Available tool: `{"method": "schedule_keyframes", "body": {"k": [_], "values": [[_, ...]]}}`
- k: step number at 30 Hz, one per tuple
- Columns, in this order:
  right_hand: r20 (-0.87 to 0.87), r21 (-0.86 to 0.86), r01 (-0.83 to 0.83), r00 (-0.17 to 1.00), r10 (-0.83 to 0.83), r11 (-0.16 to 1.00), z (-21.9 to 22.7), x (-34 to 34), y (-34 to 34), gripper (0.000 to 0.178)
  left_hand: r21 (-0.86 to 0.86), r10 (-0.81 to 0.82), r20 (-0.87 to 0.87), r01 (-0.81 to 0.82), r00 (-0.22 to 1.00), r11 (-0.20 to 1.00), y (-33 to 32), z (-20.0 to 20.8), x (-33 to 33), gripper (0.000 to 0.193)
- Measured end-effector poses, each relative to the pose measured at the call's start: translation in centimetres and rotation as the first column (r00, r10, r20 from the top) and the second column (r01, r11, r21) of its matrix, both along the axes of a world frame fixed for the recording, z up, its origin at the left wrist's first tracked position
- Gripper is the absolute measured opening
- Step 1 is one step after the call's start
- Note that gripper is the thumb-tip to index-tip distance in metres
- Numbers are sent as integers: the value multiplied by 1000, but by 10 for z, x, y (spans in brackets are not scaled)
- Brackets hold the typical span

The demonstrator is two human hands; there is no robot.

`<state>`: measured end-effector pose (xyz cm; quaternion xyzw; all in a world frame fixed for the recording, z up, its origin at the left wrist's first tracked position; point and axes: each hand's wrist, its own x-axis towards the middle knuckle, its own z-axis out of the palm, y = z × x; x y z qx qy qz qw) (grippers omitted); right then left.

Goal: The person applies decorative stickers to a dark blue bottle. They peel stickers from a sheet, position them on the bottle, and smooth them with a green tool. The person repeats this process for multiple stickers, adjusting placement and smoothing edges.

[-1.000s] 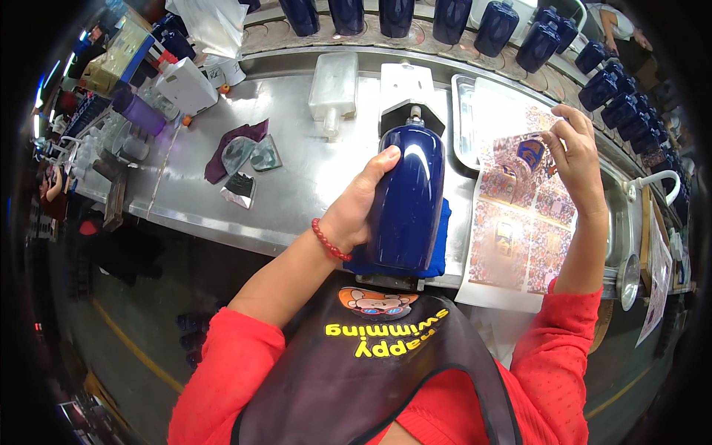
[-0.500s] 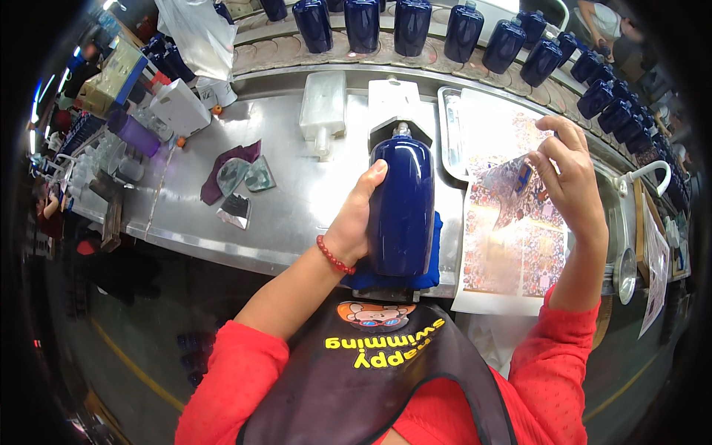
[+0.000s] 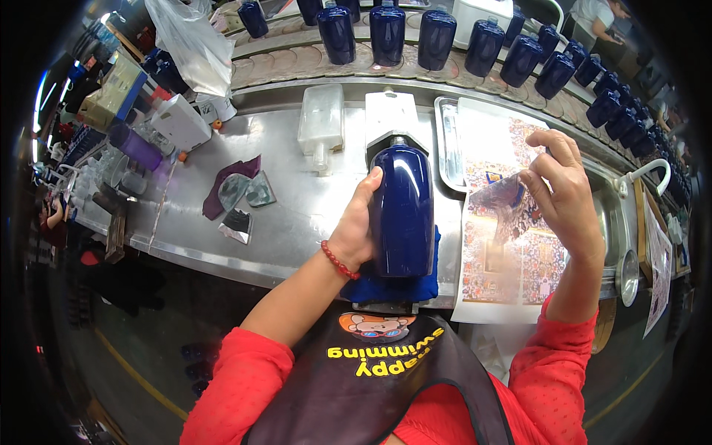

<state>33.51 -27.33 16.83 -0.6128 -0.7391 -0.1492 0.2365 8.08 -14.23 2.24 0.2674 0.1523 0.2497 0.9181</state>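
My left hand [image 3: 356,226] is wrapped round a glossy dark blue bottle [image 3: 403,211] from its left side, thumb along the upper body. The bottle lies with its neck pointing away from me, against a white block fixture [image 3: 391,113] with a notched metal holder. Under its near end is a folded blue cloth [image 3: 400,288]. My right hand [image 3: 564,189] pinches a thin clear printed film [image 3: 498,199] between thumb and fingertips. That film hangs to the right of the bottle, over a large printed sheet [image 3: 486,285] on the metal table.
A frosted clear bottle [image 3: 320,122] lies behind my left hand. Purple cloth and film scraps [image 3: 233,185] are at the left. A metal tray [image 3: 447,148] sits partly under the sheet. Blue bottles [image 3: 436,44] line the conveyor beyond; a sink with a white faucet [image 3: 653,167] is right.
The film in my right hand has swung and flattened somewhat, its printed part now nearer the bottle. The conveyor's bottles have shifted right. My left hand keeps its hold on the blue bottle.
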Motion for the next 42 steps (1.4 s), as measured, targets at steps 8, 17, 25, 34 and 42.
{"method": "schedule_keyframes", "body": {"k": [8,17,25,34,42], "values": [[-13,-13,-2,1000,2,1000,13,-8,-2,19,883,596,-62,323,800,-341,-41,32,-53,89],[-97,-45,-96,991,91,994,25,-28,4,21,972,564,-135,219,814,-83,-47,-18,-75,96],[-70,-51,-153,986,149,987,38,-49,6,20,908,680,-106,349,726,-232,-47,-27,-71,109],[-160,-79,-271,953,256,959,59,-86,2,19,925,588,266,-30,764,-380,-43,38,-53,102],[-393,-79,-376,863,318,923,51,-87,11,29,931,596,280,-63,753,-358,-34,92,-57,23]]}}
